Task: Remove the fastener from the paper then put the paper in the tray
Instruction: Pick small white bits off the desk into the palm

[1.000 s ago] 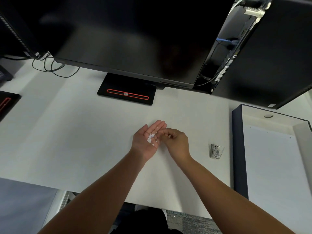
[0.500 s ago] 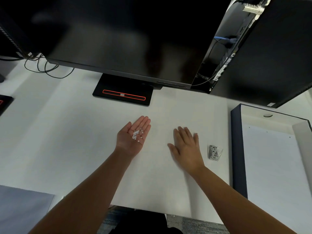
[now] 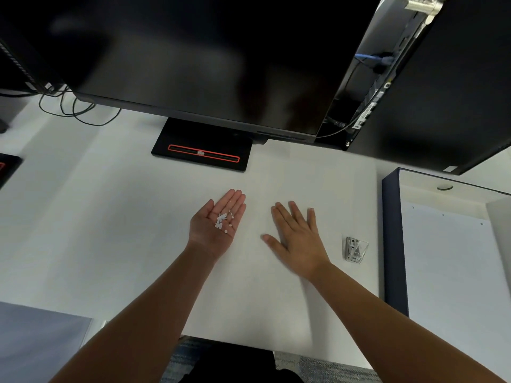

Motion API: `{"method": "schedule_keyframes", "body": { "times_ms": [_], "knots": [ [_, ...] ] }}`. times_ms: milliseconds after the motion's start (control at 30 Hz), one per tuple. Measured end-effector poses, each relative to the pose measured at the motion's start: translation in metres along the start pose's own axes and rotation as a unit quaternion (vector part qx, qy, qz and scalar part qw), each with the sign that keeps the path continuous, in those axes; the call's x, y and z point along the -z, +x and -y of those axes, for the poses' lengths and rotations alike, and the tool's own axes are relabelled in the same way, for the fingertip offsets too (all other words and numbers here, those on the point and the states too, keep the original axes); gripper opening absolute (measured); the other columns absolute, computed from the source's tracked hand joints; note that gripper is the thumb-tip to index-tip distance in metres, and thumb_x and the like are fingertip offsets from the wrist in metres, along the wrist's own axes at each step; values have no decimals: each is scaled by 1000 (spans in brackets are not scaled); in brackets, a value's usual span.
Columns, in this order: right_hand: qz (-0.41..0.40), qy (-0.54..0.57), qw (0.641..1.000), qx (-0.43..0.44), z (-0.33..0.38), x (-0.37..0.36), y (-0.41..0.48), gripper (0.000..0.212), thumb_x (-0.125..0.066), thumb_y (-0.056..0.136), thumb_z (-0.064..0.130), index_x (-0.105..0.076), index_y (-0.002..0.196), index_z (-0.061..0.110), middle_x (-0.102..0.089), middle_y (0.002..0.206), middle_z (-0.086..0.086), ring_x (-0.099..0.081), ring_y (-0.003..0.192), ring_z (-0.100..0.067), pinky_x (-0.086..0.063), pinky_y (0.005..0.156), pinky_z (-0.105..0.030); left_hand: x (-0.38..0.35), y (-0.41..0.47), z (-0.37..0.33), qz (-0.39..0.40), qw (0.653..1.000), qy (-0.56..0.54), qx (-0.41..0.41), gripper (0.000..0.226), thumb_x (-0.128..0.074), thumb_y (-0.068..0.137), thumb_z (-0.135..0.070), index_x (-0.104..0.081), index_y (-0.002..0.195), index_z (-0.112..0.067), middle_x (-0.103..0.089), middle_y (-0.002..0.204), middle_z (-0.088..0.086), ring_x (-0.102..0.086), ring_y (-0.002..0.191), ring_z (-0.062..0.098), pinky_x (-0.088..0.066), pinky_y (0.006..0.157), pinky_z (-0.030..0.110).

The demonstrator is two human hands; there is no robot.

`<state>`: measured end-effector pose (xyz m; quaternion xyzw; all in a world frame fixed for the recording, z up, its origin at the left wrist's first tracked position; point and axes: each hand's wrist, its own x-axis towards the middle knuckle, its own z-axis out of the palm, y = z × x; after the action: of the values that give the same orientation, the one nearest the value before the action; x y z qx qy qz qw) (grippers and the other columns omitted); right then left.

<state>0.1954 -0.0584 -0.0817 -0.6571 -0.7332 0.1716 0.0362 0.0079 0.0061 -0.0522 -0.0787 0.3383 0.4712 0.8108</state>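
Observation:
My left hand (image 3: 217, 225) is turned palm up over the white desk, fingers straight, with several tiny white bits (image 3: 222, 220) lying loose on the palm. My right hand (image 3: 297, 239) lies flat, palm down, fingers spread, on the desk to its right. A small clear fastener (image 3: 355, 250) lies on the desk right of my right hand, apart from it. The dark-walled tray (image 3: 392, 244) stands at the right edge and holds white paper (image 3: 448, 272).
A large black monitor (image 3: 193, 59) hangs over the back of the desk on a black base (image 3: 201, 143) with a red outline. A second dark screen (image 3: 448, 87) stands at the back right. Cables (image 3: 74, 109) lie at the back left.
My right hand left my left palm, moved right and flattened on the desk. My left hand shifted left with the white bits still on it.

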Motion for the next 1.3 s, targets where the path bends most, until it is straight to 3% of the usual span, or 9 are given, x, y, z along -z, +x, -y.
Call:
{"method": "schedule_keyframes", "body": {
  "times_ms": [300, 500, 600, 733, 800, 867, 1033, 1200, 1300],
  "knots": [
    [-4, -31, 1000, -3, 5, -1, 0, 62, -14, 96, 55, -7, 149, 22, -10, 158, 6, 7, 146, -19, 13, 115, -50, 3, 0, 1, -2, 1000, 2, 2, 46, -29, 102, -24, -62, 112, 7, -67, 115, 22, -61, 110, 31, -49, 91, 40],
    [-9, -38, 999, -18, 12, 2, 0, 55, -15, 99, 44, -12, 149, 20, -14, 158, 5, 4, 146, -22, 15, 114, -50, 2, -1, 7, -1, 1000, -7, 19, 46, -28, 102, -23, -61, 113, 8, -68, 112, 24, -59, 110, 32, -45, 98, 40],
    [9, 61, 996, -62, 14, 7, 4, 47, -21, 100, 25, -23, 147, 23, -19, 157, 7, 0, 146, -24, 9, 115, -50, 2, -1, 11, -1, 1000, 6, 28, 47, -28, 102, -23, -61, 113, 8, -68, 111, 24, -59, 110, 32, -44, 97, 40],
    [-41, 376, 909, -176, 19, 24, 11, 42, -34, 93, 2, -62, 114, 24, -59, 127, 4, -38, 133, -18, -16, 116, -41, 0, -3, 19, -5, 999, 27, 35, 48, -26, 102, -24, -61, 113, 7, -68, 112, 22, -59, 112, 31, -44, 100, 39],
    [-39, 520, 823, -225, 28, 41, 8, 36, -42, 92, 1, -69, 94, 24, -66, 111, 6, -53, 117, -13, -38, 98, -23, -1, -5, 23, -7, 998, 40, 38, 48, -27, 102, -25, -61, 114, 6, -67, 115, 22, -60, 113, 31, -45, 98, 39],
    [-25, 571, 789, -227, 33, 57, 4, 29, -49, 91, 4, -71, 84, 21, -68, 103, 5, -58, 106, -11, -40, 84, -15, -3, -6, 28, -10, 998, 51, 39, 47, -28, 102, -25, -61, 115, 6, -66, 118, 22, -60, 113, 31, -46, 98, 39],
    [-20, 577, 792, -198, 48, 63, -2, 19, -58, 87, 8, -75, 82, 16, -73, 92, 2, -65, 85, 2, -44, 73, -9, -7, -12, 39, -17, 996, 73, 43, 46, -30, 102, -25, -63, 112, 4, -69, 113, 19, -64, 108, 26, -45, 100, 35],
    [-76, 499, 833, -225, 60, 46, -3, 22, -63, 77, 15, -74, 69, 31, -74, 85, 1, -68, 88, -20, -52, 89, -43, -9, -20, 46, -22, 994, 100, 48, 46, -29, 101, -26, -65, 110, 0, -72, 107, 15, -68, 100, 21, -55, 78, 25],
    [-64, 472, 850, -224, 65, 42, -4, 13, -61, 67, 25, -74, 67, 29, -73, 74, 0, -68, 78, -23, -53, 84, -48, -6, -22, 50, -17, 994, 99, 52, 47, -28, 101, -26, -65, 111, 1, -72, 107, 15, -64, 106, 23, -49, 89, 29]
  ]
}}
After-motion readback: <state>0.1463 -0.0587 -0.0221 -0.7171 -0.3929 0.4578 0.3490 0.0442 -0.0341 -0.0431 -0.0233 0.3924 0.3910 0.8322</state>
